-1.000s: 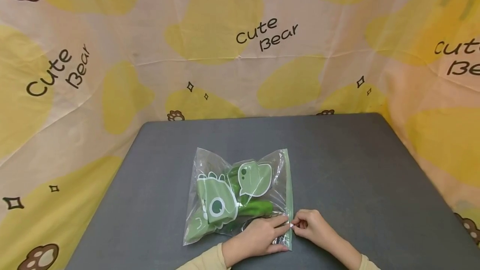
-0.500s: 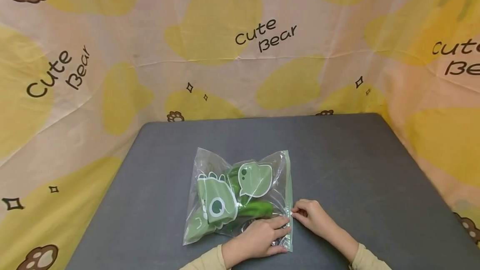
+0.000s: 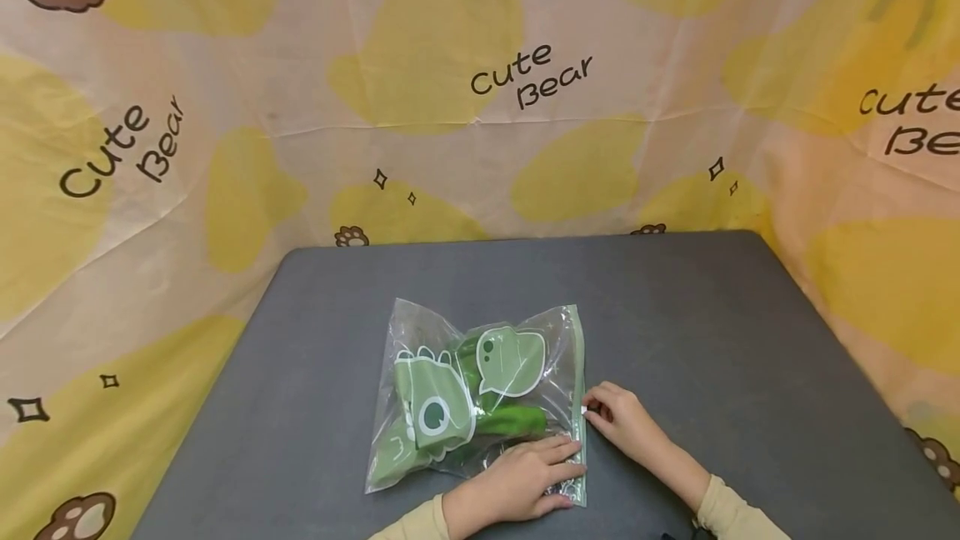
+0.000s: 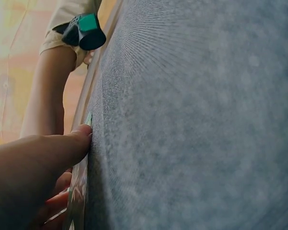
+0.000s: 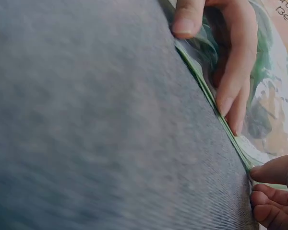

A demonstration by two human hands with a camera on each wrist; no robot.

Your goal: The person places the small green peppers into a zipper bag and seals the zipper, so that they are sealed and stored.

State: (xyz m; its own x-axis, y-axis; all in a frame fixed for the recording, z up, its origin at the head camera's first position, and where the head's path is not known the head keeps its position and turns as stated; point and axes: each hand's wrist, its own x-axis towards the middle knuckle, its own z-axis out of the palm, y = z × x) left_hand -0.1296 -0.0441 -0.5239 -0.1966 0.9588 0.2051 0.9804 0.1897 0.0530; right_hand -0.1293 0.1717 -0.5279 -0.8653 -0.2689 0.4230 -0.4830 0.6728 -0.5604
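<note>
A clear plastic zip bag (image 3: 558,340) with green dinosaur prints lies on the table, bright green contents showing through. Down its right side runs a pale green zip strip (image 3: 578,365). My left hand (image 3: 528,477) presses flat on the bag's lower right corner, fingers spread along the strip. Just beyond it, my right hand (image 3: 626,423) pinches the small white zip slider (image 3: 584,411) between thumb and forefinger. In the right wrist view the strip's green edge (image 5: 201,81) passes under my left fingers (image 5: 237,57) toward my right fingertips (image 5: 266,172).
The bag lies on a dark grey table (image 3: 675,315). Around the table's back and sides hangs a yellow and pink cloth (image 3: 450,40) printed with bears and lettering. A black and green wrist camera (image 4: 89,31) sits on my right sleeve in the left wrist view.
My right hand has moved away from me along the zip strip, taking the slider with it past my left fingers. The left hand and the bag stay nearly in place.
</note>
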